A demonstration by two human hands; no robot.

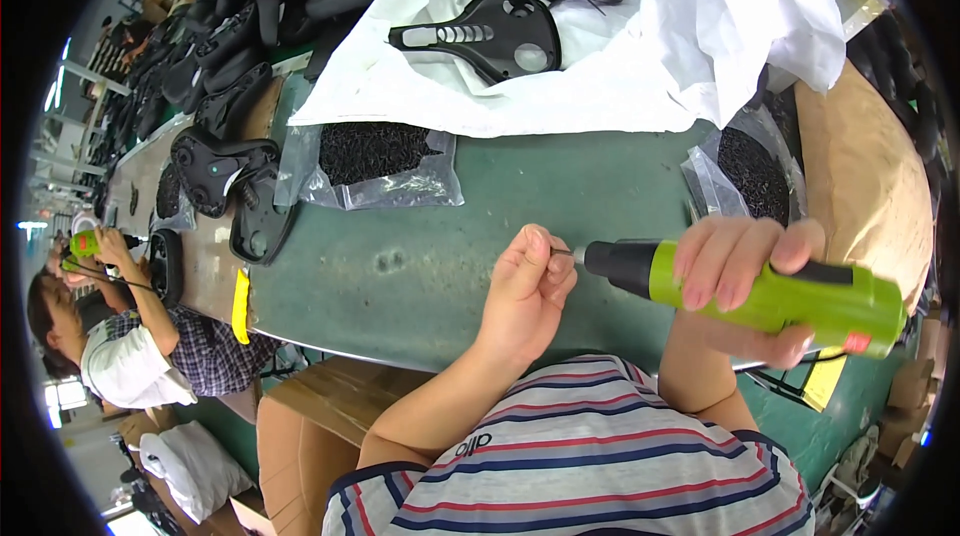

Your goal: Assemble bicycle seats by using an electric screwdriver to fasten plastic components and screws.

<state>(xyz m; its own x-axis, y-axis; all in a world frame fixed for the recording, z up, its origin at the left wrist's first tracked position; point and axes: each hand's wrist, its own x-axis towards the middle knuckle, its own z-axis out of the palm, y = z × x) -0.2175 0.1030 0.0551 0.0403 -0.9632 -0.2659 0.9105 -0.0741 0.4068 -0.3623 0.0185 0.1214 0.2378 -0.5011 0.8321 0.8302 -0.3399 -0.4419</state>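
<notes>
My right hand [745,281] grips a green and black electric screwdriver [760,291], held level with its tip pointing left. My left hand [528,281] is closed at the bit's tip [565,253], fingers pinching something small there; what it pinches is hidden. Both hands hover over the green worktable [420,266], just in front of my striped shirt.
Two clear bags of small black screws lie on the table, one [375,161] at centre left, one [750,171] at right. Black plastic saddle bases [490,36] rest on a white sack [640,56] behind. More black parts [225,176] at left. A co-worker [130,336] sits left with a green tool. Cardboard box [320,416] below.
</notes>
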